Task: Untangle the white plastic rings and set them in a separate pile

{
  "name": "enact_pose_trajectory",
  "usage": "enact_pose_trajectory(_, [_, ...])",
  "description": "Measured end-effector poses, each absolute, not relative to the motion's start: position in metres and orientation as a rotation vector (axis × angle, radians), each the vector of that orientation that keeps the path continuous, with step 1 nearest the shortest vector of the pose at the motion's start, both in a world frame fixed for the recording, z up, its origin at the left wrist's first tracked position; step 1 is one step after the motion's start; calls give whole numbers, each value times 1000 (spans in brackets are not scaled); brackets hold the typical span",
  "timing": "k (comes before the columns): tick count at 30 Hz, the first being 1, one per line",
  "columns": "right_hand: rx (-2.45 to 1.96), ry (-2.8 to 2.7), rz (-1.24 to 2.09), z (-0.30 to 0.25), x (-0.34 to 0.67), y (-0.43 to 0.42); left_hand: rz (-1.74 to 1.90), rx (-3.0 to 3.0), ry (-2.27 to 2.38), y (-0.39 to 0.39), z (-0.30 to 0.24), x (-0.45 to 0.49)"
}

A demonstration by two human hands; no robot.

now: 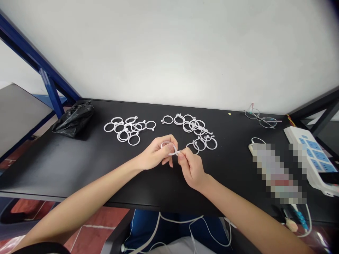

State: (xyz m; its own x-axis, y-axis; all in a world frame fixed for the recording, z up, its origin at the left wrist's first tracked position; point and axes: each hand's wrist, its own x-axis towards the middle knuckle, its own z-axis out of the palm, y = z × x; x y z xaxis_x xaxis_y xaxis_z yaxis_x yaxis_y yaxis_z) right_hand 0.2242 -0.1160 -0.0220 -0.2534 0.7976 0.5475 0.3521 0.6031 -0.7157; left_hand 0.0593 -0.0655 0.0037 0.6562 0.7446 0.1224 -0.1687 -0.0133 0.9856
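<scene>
A white curtain ring [173, 152] is held between my two hands above the front half of the black table. My left hand [160, 153] grips its round part, the thumb lying across the ring. At the ring's small end, my right hand [191, 165] pinches with thumb and forefinger; the fingers partly hide that end. Behind my left hand lies a loose group of similar white rings [134, 140]. Another group of rings [211, 143] spreads behind my right hand, overlapping in places, with small eyelets visible on several.
The black table [148, 188] meets a white wall. A black plastic bag [74, 120] lies at the left. To the right are eyeglasses [267, 122], a blurred-out device [278, 173] with a cable, and a white power strip [312, 155]. White cords [156, 229] hang over my lap.
</scene>
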Motion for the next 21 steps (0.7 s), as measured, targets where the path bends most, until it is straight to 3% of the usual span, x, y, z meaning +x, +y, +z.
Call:
enact_pose_trajectory(5, [-1003,-1838,615,-24,224,-112,776,1549,608,-63,4,55])
enact_pose_trajectory(11, [-1008,-1856,710,-25,221,-109,867,2452,1138,-53,6,45])
enact_pose_trajectory(16, [-1022,-1815,719,-26,221,-109,970,2752,1414,-31,-4,35])
enact_pose_trajectory(21, [-1009,-1838,718,-25,221,-109,736,2861,1642,-18,-15,21])
